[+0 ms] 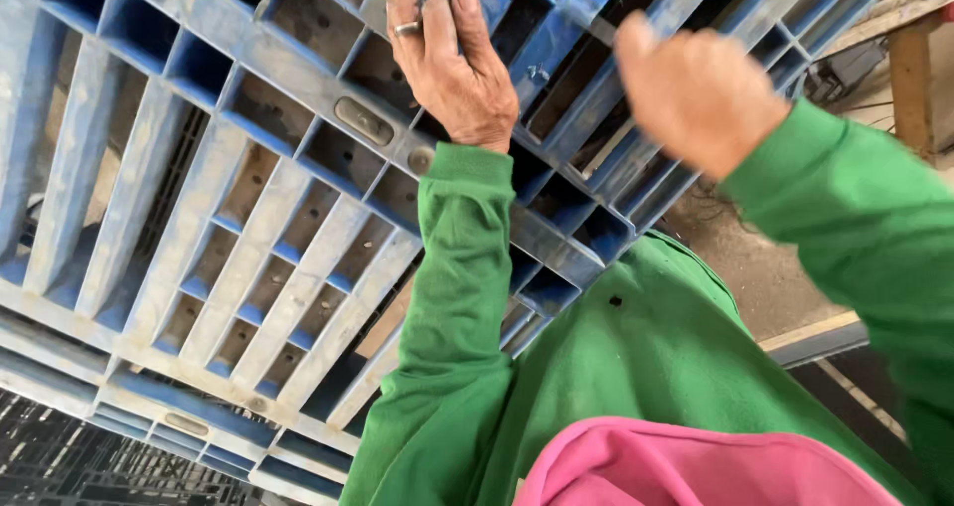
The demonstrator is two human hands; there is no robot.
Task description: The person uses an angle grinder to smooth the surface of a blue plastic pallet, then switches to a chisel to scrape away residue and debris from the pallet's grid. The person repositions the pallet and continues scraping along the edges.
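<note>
The blue plastic pallet [248,198] fills most of the view, a dusty grid of ribs and open cells standing close in front of the person, its long slats running on a slant from lower left to upper right. It lies ahead of and above both hands, and another blue pallet's edge [199,426] shows below it at lower left.

The left hand [447,64] is the nearer one — it lies flat against a rib near the pallet's top, fingers stretched up and curled over a bar, a ring on one finger; it touches the plastic, though how firmly it grips cannot be told. The right hand [696,93] is blurred, loosely closed and held just off the pallet's right part, with nothing visibly in it; whether it touches the ribs is unclear.

Both arms wear green sleeves [452,297], with a pink garment [686,466] at the bottom. To the right, a grey floor [755,267] and a wooden post [912,84].
</note>
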